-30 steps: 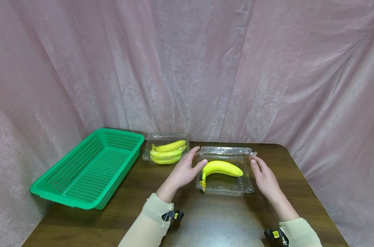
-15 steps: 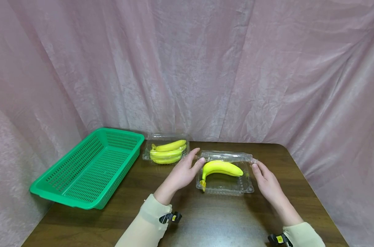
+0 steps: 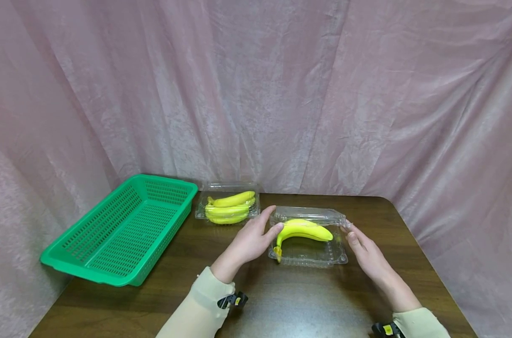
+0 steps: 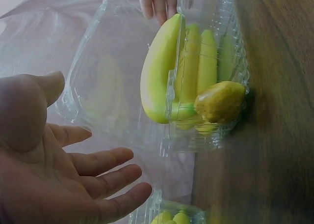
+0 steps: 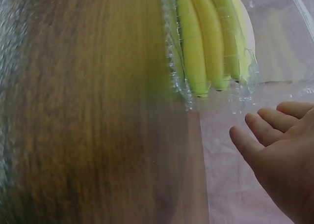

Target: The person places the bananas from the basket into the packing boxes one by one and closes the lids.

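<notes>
A clear plastic clamshell box (image 3: 312, 258) lies on the table with yellow bananas (image 3: 304, 229) in its base. Its hinged lid (image 3: 308, 215) stands raised and tilted over the far side of the bananas. At the box's left side is my left hand (image 3: 249, 239), fingers straight and thumb spread; the left wrist view shows its palm (image 4: 54, 175) facing the lid. My right hand (image 3: 370, 253) is at the right edge, fingertips by the lid's corner, fingers nearly straight. Whether they touch the lid is hard to tell. Several bananas (image 5: 211, 47) show through the box wall in the right wrist view.
Behind my left hand stands a second clear box (image 3: 232, 187), closed, with bananas (image 3: 228, 209) inside. A green plastic basket (image 3: 129, 234) sits at the left of the brown wooden table (image 3: 289, 305). A pink curtain (image 3: 281, 94) hangs behind the table.
The lid has swung down and forward over the bananas. My right hand has moved slightly toward me with it; the left hand stays almost in place.
</notes>
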Demonstrator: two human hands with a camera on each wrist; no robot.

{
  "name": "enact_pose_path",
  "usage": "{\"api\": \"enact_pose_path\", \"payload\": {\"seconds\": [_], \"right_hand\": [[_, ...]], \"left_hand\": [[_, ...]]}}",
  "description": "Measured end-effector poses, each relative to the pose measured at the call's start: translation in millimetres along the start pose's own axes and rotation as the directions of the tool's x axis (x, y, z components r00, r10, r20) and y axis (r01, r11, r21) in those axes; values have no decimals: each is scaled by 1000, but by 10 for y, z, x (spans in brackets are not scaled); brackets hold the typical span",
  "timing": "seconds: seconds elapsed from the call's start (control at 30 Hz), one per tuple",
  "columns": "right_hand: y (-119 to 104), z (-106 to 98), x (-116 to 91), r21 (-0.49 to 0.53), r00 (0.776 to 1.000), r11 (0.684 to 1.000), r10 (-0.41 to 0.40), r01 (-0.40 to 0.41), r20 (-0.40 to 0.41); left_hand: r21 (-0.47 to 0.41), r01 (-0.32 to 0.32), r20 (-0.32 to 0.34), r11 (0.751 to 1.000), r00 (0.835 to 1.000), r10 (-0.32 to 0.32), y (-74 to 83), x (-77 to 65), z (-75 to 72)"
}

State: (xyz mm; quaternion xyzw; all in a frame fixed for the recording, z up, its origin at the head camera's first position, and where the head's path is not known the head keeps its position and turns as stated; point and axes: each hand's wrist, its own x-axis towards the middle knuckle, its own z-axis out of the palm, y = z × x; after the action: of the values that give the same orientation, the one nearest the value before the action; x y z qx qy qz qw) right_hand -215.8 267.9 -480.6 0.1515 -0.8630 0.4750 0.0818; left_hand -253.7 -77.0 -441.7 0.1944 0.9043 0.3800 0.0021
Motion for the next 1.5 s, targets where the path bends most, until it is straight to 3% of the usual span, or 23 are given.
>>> {"api": "enact_pose_path", "payload": {"seconds": [0.23,0.5,0.83,1.23,1.5], "right_hand": [[-18,-50,-10,-30,999,999,24,-24,24],[18,-37,5,-59,996,995,86,-85,23],[39,20,12,-20,988,988,155,-154,26],[35,51,-6,-48,986,986,164,-163,17],[41,87,-10,5,992,992,126,-126,14]], "left_hand": [[-10,10,39,1000,999,-10,11,-20,-6],[-4,-51,68,999,996,51,-15,-23,8],[39,-61,91,997,994,57,-60,-25,43],[92,-72,113,993,992,61,-81,-62,92],[121,-68,118,990,992,53,-112,-72,138]]}}
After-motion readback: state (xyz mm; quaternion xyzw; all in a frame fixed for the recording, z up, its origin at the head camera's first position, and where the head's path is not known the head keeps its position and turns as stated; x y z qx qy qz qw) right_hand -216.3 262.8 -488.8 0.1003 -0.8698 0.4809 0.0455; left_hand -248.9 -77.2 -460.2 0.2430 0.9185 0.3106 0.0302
